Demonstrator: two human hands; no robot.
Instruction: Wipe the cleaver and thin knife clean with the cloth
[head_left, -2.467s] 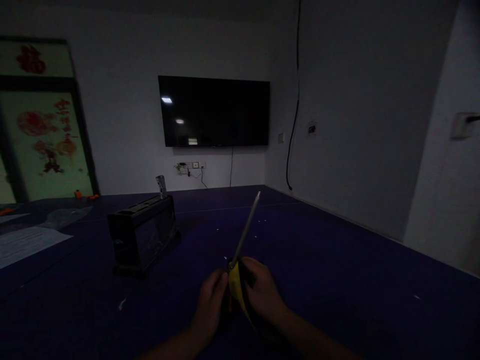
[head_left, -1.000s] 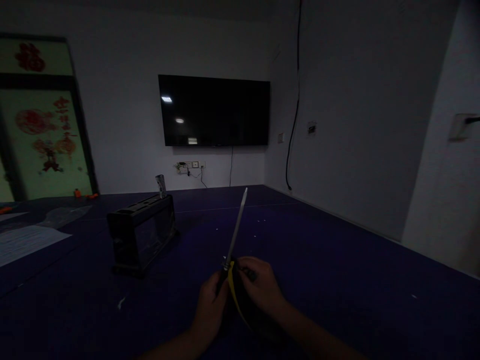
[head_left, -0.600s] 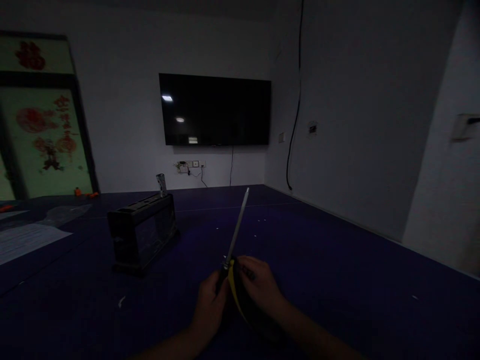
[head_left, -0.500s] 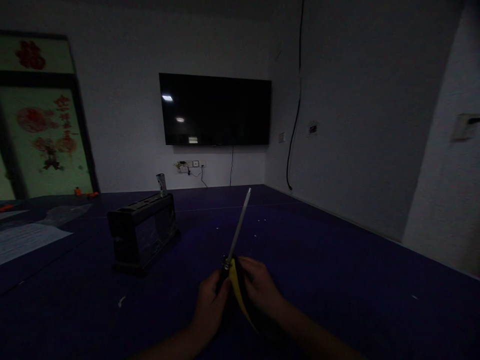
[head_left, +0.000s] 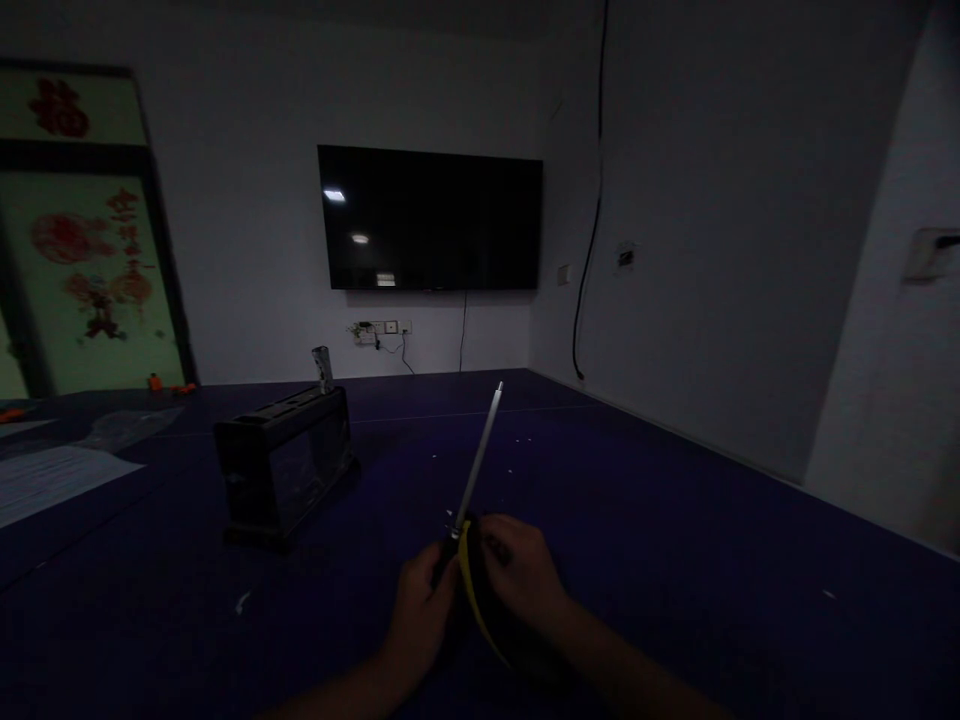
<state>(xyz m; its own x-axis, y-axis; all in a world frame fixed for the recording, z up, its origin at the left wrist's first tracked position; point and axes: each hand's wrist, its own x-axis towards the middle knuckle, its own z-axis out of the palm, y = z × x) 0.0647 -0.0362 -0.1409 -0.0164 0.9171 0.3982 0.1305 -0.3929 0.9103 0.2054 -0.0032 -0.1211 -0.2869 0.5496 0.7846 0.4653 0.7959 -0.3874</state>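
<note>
Purple surface [head_left: 675,560], metal rod [head_left: 479,458] pointing forward and right

A black-framed box [head_left: 285,475] stands left, clear of the rod's line. The right hand [head_left: 523,575]'s fingers close on a yellow-edged dark piece [head_left: 468,580]; the left hand [head_left: 420,605]'s curl tightly round the rod's dark handle [head_left: 445,564]. From there the smooth, straight rod slants upward. White scraps [head_left: 241,603] dot the surface.

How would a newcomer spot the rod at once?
Find the TV on the far wall, then go down to the left hand. The rod slants up from it: straight, thin and silvery, unlike the curved yellow strip beside it.
</note>
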